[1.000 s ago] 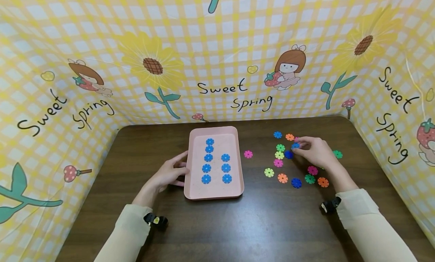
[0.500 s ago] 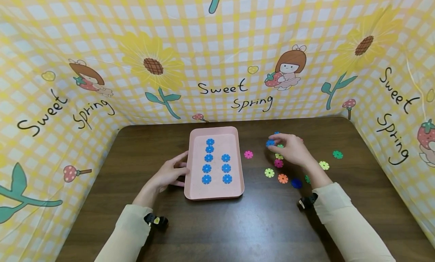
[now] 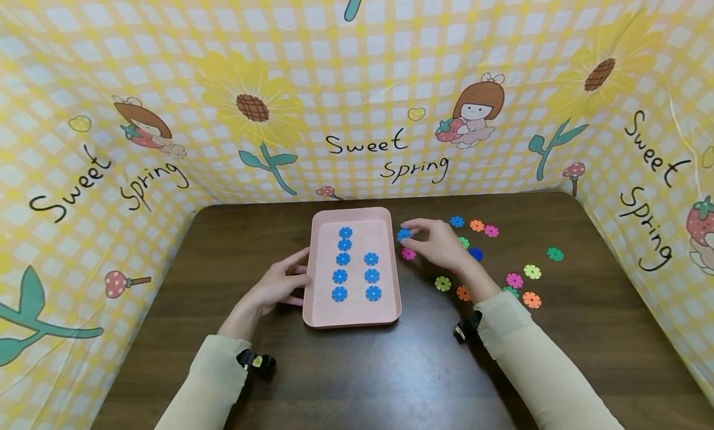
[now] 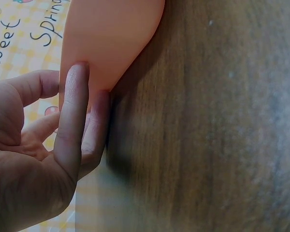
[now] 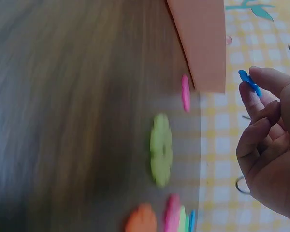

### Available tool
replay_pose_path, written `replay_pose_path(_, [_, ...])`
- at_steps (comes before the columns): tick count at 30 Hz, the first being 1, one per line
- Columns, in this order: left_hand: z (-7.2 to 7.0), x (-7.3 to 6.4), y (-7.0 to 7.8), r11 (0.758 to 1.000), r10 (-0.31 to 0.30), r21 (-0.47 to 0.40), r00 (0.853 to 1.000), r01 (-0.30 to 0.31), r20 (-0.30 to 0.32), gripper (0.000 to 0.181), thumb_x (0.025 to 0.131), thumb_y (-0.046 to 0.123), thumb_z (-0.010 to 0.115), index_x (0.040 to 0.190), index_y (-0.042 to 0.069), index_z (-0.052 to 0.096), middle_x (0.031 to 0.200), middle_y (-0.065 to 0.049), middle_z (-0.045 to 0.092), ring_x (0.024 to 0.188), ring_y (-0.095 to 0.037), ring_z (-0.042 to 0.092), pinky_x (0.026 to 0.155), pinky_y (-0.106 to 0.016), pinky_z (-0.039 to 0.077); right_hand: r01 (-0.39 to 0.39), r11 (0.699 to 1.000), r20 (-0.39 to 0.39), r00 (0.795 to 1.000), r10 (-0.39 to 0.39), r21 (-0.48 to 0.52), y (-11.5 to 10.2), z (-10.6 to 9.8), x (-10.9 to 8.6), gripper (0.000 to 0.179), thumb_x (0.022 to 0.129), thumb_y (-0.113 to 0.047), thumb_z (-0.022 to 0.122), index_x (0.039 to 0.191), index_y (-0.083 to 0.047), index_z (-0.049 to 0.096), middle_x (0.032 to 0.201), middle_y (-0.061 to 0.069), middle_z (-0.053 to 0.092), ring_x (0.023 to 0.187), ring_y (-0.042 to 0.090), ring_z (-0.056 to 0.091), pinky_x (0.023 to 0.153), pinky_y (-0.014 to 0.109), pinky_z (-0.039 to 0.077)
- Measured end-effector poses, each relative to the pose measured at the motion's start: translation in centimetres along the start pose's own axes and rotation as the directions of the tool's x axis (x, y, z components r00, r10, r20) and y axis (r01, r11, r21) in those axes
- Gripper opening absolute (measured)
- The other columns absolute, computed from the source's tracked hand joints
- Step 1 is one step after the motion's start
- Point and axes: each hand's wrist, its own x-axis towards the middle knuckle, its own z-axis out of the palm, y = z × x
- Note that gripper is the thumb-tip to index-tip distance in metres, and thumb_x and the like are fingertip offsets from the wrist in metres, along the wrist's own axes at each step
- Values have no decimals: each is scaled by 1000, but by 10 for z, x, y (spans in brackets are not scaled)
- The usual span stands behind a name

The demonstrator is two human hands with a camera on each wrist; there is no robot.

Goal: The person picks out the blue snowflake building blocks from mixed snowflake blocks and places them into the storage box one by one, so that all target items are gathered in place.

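Note:
A pink tray [image 3: 352, 312] lies on the table, holding two columns of blue notched plastic discs [image 3: 339, 276], the left column longer. At its left side my left hand [image 3: 277, 285] touches the outer wall with fingertips spread apart; in the left wrist view, the fingers [image 4: 75, 106] rest against that wall. My right hand [image 3: 437, 241] pinches a blue notched disc [image 3: 404, 234] between thumb and index finger, just off the tray's right rim. The right wrist view shows this disc [image 5: 250, 82] edge-on. A pink disc [image 3: 409, 254] lies below the hand.
Loose discs spread over the table right of the tray: an orange disc [image 3: 476, 225], a lime disc [image 3: 443, 284], a green disc [image 3: 555, 254] and several others. My right forearm covers some. A checked cloth [image 3: 357, 95] rises behind the table and at both sides.
My right hand has carried the blue disc leftward from among the loose discs to near the tray's right rim. My left hand and the tray have stayed put.

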Motion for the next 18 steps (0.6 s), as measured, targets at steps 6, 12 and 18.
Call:
replay_pose_path(6, [0,1,-1,1000,5,-20,1000,-5,1,76,98,6,65,164,28,33,144,-26,49,105,-32,68,73,-49,64,8,999,1,1000,-8,35,-5,20,13,38,96,-27,78,129,-9,72,106,4,73,52,21,55,49,29,47])
replay_pose_path(12, [-1,1,-1,1000,7,-29,1000,-7,5,76,98,7,65,164,28,33,144,-26,49,105,-32,69,73,-50,64,12,998,40,999,-14,54,-11,37,23,39,96,-26,77,130,-8,72,104,4,72,53,23,52,48,28,42])
replay_pose_path(18, [-2,2,-1,1000,-1,-26,1000,1,7,76,99,8,65,164,28,32,145,-26,49,107,-33,68,74,-49,64,8,1000,55,998,-8,-7,-10,51,32,37,94,-29,79,126,-11,75,98,0,72,58,18,47,51,30,37])
